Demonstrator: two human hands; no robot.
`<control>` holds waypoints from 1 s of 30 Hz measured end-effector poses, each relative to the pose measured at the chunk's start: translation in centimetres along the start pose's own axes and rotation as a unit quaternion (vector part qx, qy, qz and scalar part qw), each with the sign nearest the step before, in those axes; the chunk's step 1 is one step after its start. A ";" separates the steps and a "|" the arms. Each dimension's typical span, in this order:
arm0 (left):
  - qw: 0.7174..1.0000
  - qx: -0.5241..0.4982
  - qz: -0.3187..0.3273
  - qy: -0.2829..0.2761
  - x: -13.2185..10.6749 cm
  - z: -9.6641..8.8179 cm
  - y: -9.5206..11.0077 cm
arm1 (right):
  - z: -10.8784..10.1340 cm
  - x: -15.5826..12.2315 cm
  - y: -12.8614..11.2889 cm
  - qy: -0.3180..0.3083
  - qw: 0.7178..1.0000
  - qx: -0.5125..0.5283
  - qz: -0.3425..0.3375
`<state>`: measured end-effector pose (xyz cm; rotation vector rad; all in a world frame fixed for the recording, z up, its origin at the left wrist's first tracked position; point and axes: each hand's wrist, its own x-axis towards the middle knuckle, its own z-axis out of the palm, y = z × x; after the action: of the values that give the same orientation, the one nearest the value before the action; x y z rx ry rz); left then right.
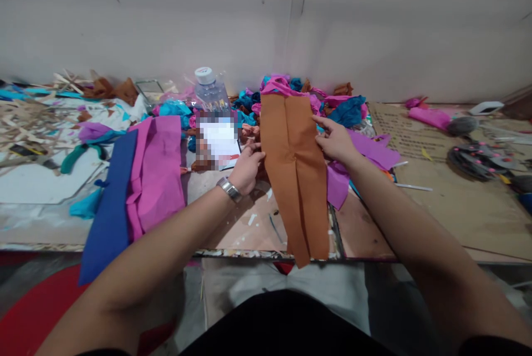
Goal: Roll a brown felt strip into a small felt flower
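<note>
A long piece of brown crepe paper [297, 179] is stretched upright in front of me, with a crease down its middle and its lower end at the table's front edge. My left hand [247, 170], with a metal watch on the wrist, grips its left edge. On the opposite edge, my right hand [336, 143] holds the paper between thumb and fingers; some fingertips are hidden. Left of the hands lie folded pink crepe paper [160, 173] and a blue sheet [110, 206] hanging over the edge. Purple pieces [372, 148] lie beside my right hand.
A clear bottle [211, 96] stands behind a phone [220, 140] with a blurred screen. Crumpled coloured paper [174, 108] piles along the wall. Green-handled pliers [75, 159] and wood strips are at left. Cardboard [436, 201] and a dark round tray [474, 163] are at right.
</note>
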<state>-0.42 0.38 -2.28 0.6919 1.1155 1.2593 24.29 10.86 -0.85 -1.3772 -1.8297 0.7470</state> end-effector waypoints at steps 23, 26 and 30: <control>0.984 0.149 0.083 -0.043 0.5 -1.3 -0.6 | 0.1 1.3 1.6 0.033 0.999 0.028 0.009; 0.984 0.152 0.052 -0.074 0.0 -1.2 -0.6 | 0.4 1.5 1.7 0.031 0.997 0.066 0.010; 0.975 0.183 0.076 -0.102 -0.3 -1.2 -0.7 | 0.4 1.4 2.0 -0.005 0.999 0.042 0.016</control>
<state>-1.28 -0.23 -3.25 1.1766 1.1496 1.0890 24.85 12.75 -2.42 -1.3545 -1.7670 0.8382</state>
